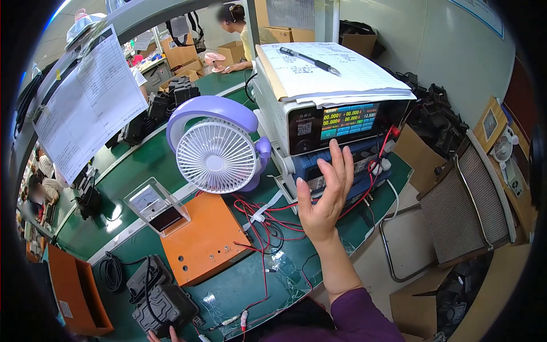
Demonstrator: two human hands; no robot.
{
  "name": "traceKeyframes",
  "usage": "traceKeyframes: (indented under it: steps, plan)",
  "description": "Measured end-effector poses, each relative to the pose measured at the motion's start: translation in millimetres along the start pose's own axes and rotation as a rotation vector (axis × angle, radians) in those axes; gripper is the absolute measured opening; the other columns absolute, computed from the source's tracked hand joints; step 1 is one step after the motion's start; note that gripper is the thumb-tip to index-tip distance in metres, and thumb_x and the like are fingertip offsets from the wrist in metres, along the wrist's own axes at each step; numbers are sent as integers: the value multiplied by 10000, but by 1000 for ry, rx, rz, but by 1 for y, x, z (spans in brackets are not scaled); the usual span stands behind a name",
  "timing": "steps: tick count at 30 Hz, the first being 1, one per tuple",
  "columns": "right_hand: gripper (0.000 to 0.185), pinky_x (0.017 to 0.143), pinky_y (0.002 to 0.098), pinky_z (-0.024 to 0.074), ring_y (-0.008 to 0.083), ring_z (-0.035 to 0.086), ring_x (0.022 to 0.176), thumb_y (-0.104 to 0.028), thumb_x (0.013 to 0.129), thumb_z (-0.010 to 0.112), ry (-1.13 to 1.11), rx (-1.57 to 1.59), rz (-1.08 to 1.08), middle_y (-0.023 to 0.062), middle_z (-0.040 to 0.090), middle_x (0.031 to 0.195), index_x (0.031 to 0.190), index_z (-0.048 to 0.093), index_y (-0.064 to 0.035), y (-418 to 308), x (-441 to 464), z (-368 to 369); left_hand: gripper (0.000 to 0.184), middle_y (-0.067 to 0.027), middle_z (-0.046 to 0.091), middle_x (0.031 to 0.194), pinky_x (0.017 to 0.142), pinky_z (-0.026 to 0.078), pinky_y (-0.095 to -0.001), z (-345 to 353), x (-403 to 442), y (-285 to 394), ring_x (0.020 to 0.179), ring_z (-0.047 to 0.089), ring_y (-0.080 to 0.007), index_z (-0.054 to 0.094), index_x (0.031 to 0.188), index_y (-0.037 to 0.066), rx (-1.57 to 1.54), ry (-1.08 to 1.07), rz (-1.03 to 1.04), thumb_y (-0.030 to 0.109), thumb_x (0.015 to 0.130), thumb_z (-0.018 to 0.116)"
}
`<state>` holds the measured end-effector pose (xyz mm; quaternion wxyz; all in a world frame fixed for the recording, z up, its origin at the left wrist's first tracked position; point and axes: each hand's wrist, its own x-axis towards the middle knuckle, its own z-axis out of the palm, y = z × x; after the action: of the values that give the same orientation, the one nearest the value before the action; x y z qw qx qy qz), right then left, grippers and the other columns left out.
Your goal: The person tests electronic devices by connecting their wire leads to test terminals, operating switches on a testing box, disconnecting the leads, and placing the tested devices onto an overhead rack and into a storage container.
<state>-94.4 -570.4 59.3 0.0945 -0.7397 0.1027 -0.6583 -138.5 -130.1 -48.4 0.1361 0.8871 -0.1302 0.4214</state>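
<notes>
My right hand [326, 196] is raised with its fingers spread, in front of a bench power supply [302, 131] whose lit screen [348, 119] shows yellow digits. It holds nothing, and I cannot tell whether a fingertip touches the panel. At the lower edge, only the fingertips of my left hand [162, 335] show, apart from each other beside a ridged black plastic case [165, 308]. The rest of that hand is out of view. A second black part [149, 277] lies against the case, with a black cable [114, 276] coiled beside it.
An orange box [205, 242] carries a meter in a clear stand [156, 205]. Behind it stands a purple fan [215, 162]. Red leads [265, 228] cross the green bench. Papers [342, 77] with a pen [309, 61] lie atop the supply. Another person [250, 43] sits beyond.
</notes>
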Motion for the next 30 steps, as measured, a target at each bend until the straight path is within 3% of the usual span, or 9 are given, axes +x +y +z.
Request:
traceKeyframes:
  steps: [4, 7, 8, 11, 16, 17, 26, 30]
  plan:
    - [384, 1050, 501, 241, 414, 361, 1259, -135, 825, 622, -119, -114, 30, 243, 460, 1314, 1152, 455, -25, -5, 6, -2, 263, -332, 313, 1348, 966, 329, -597, -1, 0, -1, 1231, 327, -517, 577, 1117, 85, -32, -4, 55, 256, 932, 503]
    - [327, 1015, 478, 310, 406, 399, 1226, -130, 831, 614, -17, 18, -57, 232, 474, 1297, 1114, 488, -27, -7, -1, -4, 258, -334, 308, 1352, 961, 324, -612, 3, -4, -6, 1236, 318, -523, 588, 1099, 91, -38, 5, 55, 268, 937, 495]
    - [288, 967, 464, 369, 377, 485, 1140, -111, 838, 602, -6, 31, -102, 197, 544, 1209, 1097, 504, -32, -16, -3, -6, 262, -332, 304, 1357, 969, 312, -615, 5, -7, -9, 1242, 310, -523, 593, 1100, 95, -47, 18, 47, 275, 939, 492]
    - [254, 838, 384, 451, 283, 586, 987, -133, 789, 659, -266, 456, -133, 111, 618, 1029, 1012, 575, -45, -36, -15, 9, 285, -329, 288, 1373, 995, 276, -612, 1, -8, -7, 1259, 289, -519, 597, 1117, 85, -17, -22, 32, 285, 938, 502]
    - [170, 767, 383, 451, 272, 526, 948, -172, 807, 631, -922, 650, -121, 89, 509, 1012, 912, 579, -49, -56, -78, 42, 341, -323, 262, 1397, 1009, 245, -612, 7, -19, -20, 1277, 258, -517, 580, 1185, 65, -50, 6, 42, 283, 930, 519]
    - [152, 761, 393, 447, 270, 520, 916, -158, 800, 633, -924, 678, -162, 82, 495, 936, 889, 572, -51, -57, -87, 48, 355, -323, 255, 1403, 1007, 243, -614, 7, -20, -22, 1279, 253, -518, 572, 1205, 58, -30, 9, 46, 274, 927, 524]
    - [127, 714, 369, 465, 255, 555, 831, -148, 785, 652, -900, 835, 1, 72, 510, 845, 810, 575, -51, -56, -82, 51, 322, -316, 278, 1393, 987, 249, -628, 2, -9, -12, 1262, 274, -506, 609, 1153, 28, -58, -4, 38, 228, 915, 524]
    - [149, 718, 347, 467, 231, 570, 828, -192, 812, 635, -926, 799, 5, 58, 531, 881, 827, 586, -52, -55, -85, 54, 320, -310, 293, 1385, 976, 251, -635, 1, -4, -6, 1256, 283, -500, 614, 1156, 44, -89, 2, 33, 235, 916, 523]
